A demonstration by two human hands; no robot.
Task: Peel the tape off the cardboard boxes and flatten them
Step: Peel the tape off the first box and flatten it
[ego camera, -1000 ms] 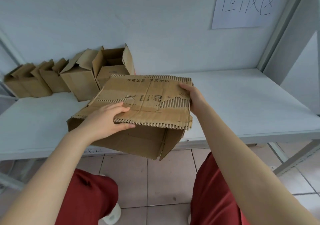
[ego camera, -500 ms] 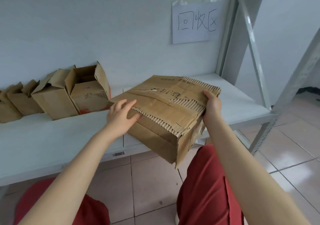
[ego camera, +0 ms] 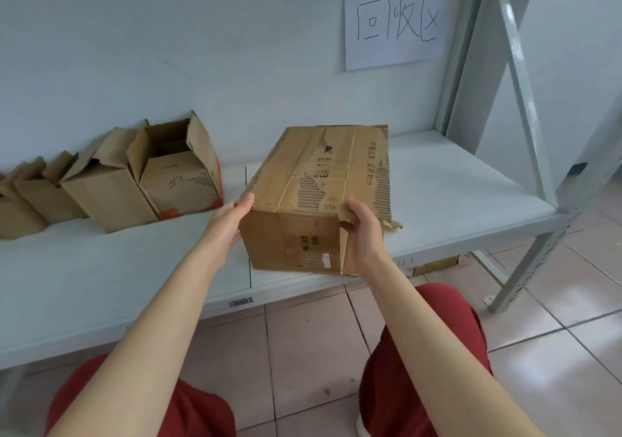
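The cardboard box [ego camera: 313, 180] sits at centre view, over the front edge of the white surface [ego camera: 454, 200]; whether its base touches the surface cannot be told. Its top flaps are closed, and torn liner exposes the corrugation. The left hand [ego camera: 229, 224] holds the near left corner, thumb on the top edge and fingers hidden behind the side wall. The right hand [ego camera: 365, 231] grips the near right corner, thumb on top and fingers wrapped around the torn vertical edge. At 9 o'clock from the box, a row of open cartons [ego camera: 178, 174] stands against the wall. A handwritten paper sign [ego camera: 397, 22] hangs at 1 o'clock. A grey rack upright [ego camera: 525, 99] stands at 3 o'clock.
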